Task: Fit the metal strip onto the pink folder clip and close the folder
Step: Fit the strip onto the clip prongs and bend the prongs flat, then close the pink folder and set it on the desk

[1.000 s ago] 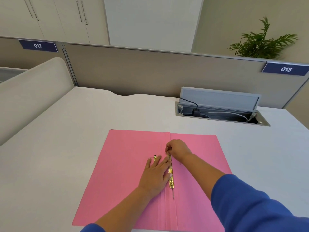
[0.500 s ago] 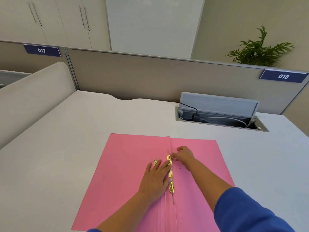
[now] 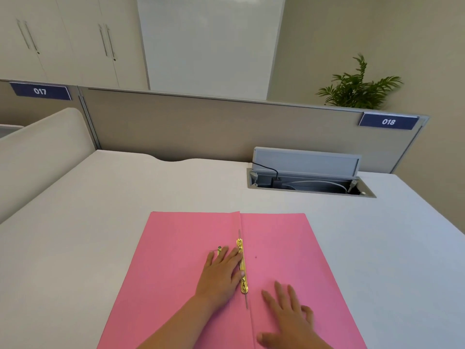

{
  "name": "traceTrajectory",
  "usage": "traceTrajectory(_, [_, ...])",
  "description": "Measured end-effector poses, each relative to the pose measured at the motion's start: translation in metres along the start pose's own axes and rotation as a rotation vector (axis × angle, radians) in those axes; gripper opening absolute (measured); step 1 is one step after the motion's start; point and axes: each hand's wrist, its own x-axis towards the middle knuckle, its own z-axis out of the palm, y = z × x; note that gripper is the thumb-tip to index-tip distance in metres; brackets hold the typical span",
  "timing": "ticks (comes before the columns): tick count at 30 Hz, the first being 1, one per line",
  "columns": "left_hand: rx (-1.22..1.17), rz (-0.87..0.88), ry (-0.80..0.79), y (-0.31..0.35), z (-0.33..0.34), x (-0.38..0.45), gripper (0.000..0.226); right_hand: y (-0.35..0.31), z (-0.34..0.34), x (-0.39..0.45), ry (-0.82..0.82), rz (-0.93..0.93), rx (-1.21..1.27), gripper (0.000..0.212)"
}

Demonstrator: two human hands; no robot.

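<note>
We take the pink folder (image 3: 176, 273) as landmark; it lies open and flat on the white desk (image 3: 100, 197), one folder, two leaves. On the left leaf, just left of the spine, our left hand (image 3: 221, 273) rests palm down with fingers spread, gripping nothing, its fingertips touching the metal strip (image 3: 243, 268); one small gold piece (image 3: 219, 249) sits beyond the fingertips, whether loose or fixed we cannot tell. One gold strip lies along the spine, apparently seated on the clip; one thin prong end shows beyond each end of it. On the right leaf, near the front edge, our right hand (image 3: 289, 313) lies flat and open, holding nothing.

Risks, as we judge: prongs not fully locked could let the strip spring off when a leaf is lifted; the small gold piece, if loose, could be trapped inside or flicked away; closing over the left hand would skew the fold.
</note>
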Motion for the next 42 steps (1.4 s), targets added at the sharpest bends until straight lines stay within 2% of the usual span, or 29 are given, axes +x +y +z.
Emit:
traceTrajectory(1, [-0.010,-0.001,-0.002,-0.001,0.000,-0.001,0.052,0.001,0.006,-0.008,0.021,-0.002,-0.020,0.097])
traceTrajectory(3, [-0.026,0.005,-0.007,0.001,-0.002,-0.002,0.052,0.002,0.008,-0.021,0.260,-0.064,-0.157,0.098])
traceTrajectory(5, [-0.055,0.005,-0.014,0.002,-0.004,-0.002,0.052,0.006,0.008,-0.029,0.479,-0.074,-0.185,0.097])
traceTrajectory(6, [-0.078,0.007,-0.014,0.003,-0.006,-0.002,0.053,0.006,0.006,-0.032,0.467,-0.065,-0.197,0.098])
traceTrajectory(7, [-0.101,0.006,-0.008,0.004,-0.008,-0.003,0.053,0.004,0.004,-0.032,0.312,-0.017,-0.184,0.101])
traceTrajectory(9, [-0.137,-0.012,0.024,0.004,-0.012,-0.003,0.054,0.009,0.012,-0.020,0.168,-0.023,-0.091,0.100])
traceTrajectory(10, [-0.155,-0.035,0.048,0.004,-0.015,-0.002,0.055,0.011,0.012,-0.018,0.037,0.024,-0.061,0.099])
traceTrajectory(11, [-0.171,-0.061,0.078,0.004,-0.019,-0.002,0.056,0.011,0.008,-0.016,-0.006,0.052,-0.045,0.098])
traceTrajectory(15, [-0.144,-0.197,0.259,-0.008,-0.045,0.000,0.054,0.008,-0.001,-0.010,0.016,0.042,0.007,0.094])
traceTrajectory(18, [-0.015,-0.431,0.360,-0.034,-0.068,-0.006,0.059,0.009,-0.006,-0.003,0.027,0.028,0.024,0.092])
traceTrajectory(20, [0.018,-0.665,0.334,-0.054,-0.080,-0.015,0.063,0.008,-0.009,0.001,0.039,0.028,0.035,0.092])
traceTrajectory(22, [-0.058,-0.891,0.284,-0.070,-0.087,-0.027,0.065,0.006,-0.012,0.005,0.033,0.037,0.035,0.091])
traceTrajectory(25, [-0.129,-1.037,0.222,-0.085,-0.088,-0.038,0.065,0.003,-0.015,0.007,0.026,0.044,0.033,0.091])
traceTrajectory(29, [-0.187,-1.053,0.214,-0.090,-0.094,-0.042,0.065,-0.001,-0.018,0.008,0.020,0.063,0.047,0.092])
traceTrajectory(32, [-0.293,-1.035,0.242,-0.098,-0.113,-0.047,0.056,-0.004,-0.020,0.008,0.020,0.071,0.049,0.093])
traceTrajectory(35, [-0.330,-0.913,0.258,-0.095,-0.143,-0.049,0.045,-0.005,-0.021,0.010,0.031,0.073,0.053,0.094])
traceTrajectory(38, [-0.357,-0.803,0.296,-0.066,-0.179,-0.046,0.048,-0.005,-0.021,0.010,0.041,0.078,0.060,0.094])
traceTrajectory(41, [-0.583,-0.566,0.331,-0.024,-0.213,-0.051,0.026,-0.003,-0.020,0.010,0.040,0.075,0.063,0.095])
traceTrajectory(42, [-0.700,-0.471,0.310,-0.007,-0.221,-0.056,0.026,-0.003,-0.019,0.010,0.043,0.064,0.073,0.095])
